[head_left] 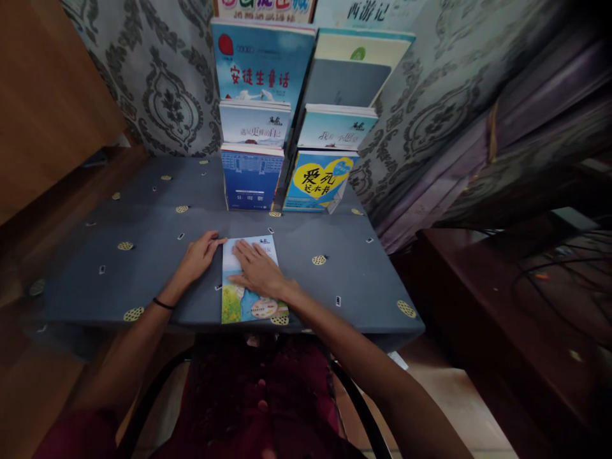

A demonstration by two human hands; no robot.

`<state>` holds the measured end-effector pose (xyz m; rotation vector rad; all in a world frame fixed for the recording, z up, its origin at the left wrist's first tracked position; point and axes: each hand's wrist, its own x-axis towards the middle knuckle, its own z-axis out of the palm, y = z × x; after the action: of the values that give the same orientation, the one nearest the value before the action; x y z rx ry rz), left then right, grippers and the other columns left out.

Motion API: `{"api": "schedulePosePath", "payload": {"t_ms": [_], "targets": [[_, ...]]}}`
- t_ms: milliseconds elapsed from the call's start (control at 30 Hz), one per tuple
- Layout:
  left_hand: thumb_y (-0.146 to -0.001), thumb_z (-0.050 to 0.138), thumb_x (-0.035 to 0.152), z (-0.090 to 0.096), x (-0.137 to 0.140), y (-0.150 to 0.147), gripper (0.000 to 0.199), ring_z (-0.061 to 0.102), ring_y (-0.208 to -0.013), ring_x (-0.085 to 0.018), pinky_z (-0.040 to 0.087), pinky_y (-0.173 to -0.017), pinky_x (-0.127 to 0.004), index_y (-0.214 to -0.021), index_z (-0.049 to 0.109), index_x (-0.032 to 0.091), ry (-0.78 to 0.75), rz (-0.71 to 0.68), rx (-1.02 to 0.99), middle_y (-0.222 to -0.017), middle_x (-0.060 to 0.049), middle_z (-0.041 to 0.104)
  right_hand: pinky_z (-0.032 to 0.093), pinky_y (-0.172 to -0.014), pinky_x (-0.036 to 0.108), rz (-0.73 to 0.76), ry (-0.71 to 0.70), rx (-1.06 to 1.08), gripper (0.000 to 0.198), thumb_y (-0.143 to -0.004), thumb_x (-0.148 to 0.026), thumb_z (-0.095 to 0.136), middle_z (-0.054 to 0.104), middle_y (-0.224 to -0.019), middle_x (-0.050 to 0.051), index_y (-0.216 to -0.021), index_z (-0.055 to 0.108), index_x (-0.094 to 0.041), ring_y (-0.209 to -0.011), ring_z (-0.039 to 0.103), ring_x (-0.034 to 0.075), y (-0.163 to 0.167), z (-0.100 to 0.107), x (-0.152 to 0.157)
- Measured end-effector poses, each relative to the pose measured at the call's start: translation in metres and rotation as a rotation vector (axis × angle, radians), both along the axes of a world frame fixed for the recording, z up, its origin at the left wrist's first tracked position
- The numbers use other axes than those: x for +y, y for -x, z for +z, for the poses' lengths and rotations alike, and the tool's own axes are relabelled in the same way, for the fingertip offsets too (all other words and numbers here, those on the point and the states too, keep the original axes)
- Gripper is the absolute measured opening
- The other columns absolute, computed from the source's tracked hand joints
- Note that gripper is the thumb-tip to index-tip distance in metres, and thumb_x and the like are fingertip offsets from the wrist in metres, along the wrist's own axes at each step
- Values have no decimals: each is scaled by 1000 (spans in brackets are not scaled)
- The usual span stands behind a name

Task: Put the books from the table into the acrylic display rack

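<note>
A thin paperback book [232,301] with a blue, green and yellow cover lies flat on the table near its front edge. My right hand [258,268] rests on the cover with its fingers stretched out, hiding part of the picture and title. My left hand [199,255] lies on the tablecloth to the left of the book. Its index fingertip reaches the book's upper left corner, while its other fingers are partly curled. Whether the left hand grips anything cannot be made out; nothing shows in it.
The table has a grey cloth [157,274] with a pineapple print. At its back, books stand in two stepped columns, among them a dark blue book [253,182] and a blue one with a yellow heart [318,182]. A dark red cabinet [478,287] with loose cables stands right.
</note>
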<state>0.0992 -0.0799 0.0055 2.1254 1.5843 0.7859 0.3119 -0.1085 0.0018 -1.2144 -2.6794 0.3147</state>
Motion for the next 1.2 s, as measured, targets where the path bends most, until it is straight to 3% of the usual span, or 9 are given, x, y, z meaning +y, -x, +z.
{"api": "schedulePosePath", "payload": {"t_ms": [133,267,600,800,900,1000,1200], "targets": [[-98,36,39,2,-1,-1,42,65,-120,-25,48,-104,-42,-125,56,14,21,-8,0,-124,-14,72,18,-125,48,-169,3,13,75,-101,-57,36,29,-162,22,-152,35,-1,-154,21,29,-17,-5,13],[-98,37,36,0,-5,-4,40,63,-122,-24,48,-105,-41,-127,54,14,10,3,24,-123,-13,72,20,-124,51,-281,-19,43,70,-103,-53,30,30,-162,20,-153,35,-4,-154,21,28,-26,-8,4],[-99,40,24,-7,-21,-19,33,60,-124,-26,44,-108,-48,-127,54,16,-110,17,118,-129,-14,69,24,-121,57,-261,-55,1,70,-102,-56,31,29,-163,21,-153,34,-8,-153,21,33,-41,-9,-71],[-99,36,28,-15,-38,-26,44,48,-138,-31,38,-114,-54,-140,45,14,-125,32,139,-144,-18,55,21,-119,67,-286,8,101,73,-98,-59,43,25,-164,18,-156,31,-16,-152,18,42,-45,-15,-84],[-98,35,33,-23,-48,-35,48,42,-143,-33,37,-114,-57,-142,42,15,-132,70,72,-142,-18,56,23,-118,67,-288,34,102,74,-98,-58,44,25,-164,21,-155,34,-12,-152,18,41,-44,-12,-84],[-97,36,38,-31,-51,-41,52,46,-140,-33,37,-115,-56,-142,42,14,-74,104,-62,-143,-20,54,26,-119,63,-288,46,108,75,-97,-56,48,25,-163,23,-154,35,-10,-152,19,40,-43,-8,-85],[-84,51,56,-29,-39,-40,67,49,-138,-33,39,-115,-51,-136,48,14,143,193,-509,-145,-21,54,28,-120,61,-307,89,197,79,-92,-51,62,20,-164,20,-156,33,-14,-152,19,40,-47,-11,-86]]}}
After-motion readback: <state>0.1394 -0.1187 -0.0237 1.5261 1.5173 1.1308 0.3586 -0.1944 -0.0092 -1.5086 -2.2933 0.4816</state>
